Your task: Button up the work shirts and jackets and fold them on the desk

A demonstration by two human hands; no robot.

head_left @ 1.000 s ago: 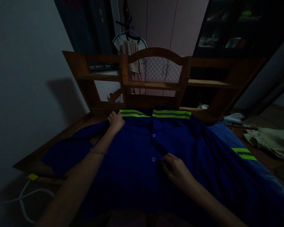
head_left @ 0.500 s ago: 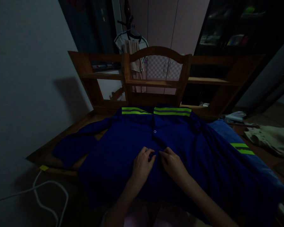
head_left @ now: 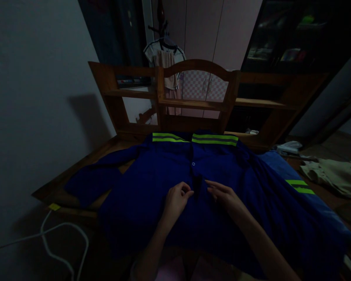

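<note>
A dark blue work shirt (head_left: 152, 183) with yellow-green reflective stripes lies spread flat on a wooden bed platform (head_left: 105, 150), its front placket facing up. My left hand (head_left: 177, 199) rests on the shirt at the middle of the placket, fingers curled and pinching the fabric edge. My right hand (head_left: 224, 195) lies just to the right of the placket, fingers stretched toward the same spot and touching the cloth. A white button (head_left: 193, 164) shows above both hands. The room is dim.
A wooden headboard with shelves (head_left: 193, 103) stands behind the shirt. A white cable (head_left: 61, 234) loops on the floor at the left. A pale garment (head_left: 333, 175) lies at the right. Clothes hang on a rack (head_left: 163, 58) beyond the headboard.
My left hand left the shirt's collar at the far left and came to the placket beside my right hand. Both hands have since shifted slightly up the placket.
</note>
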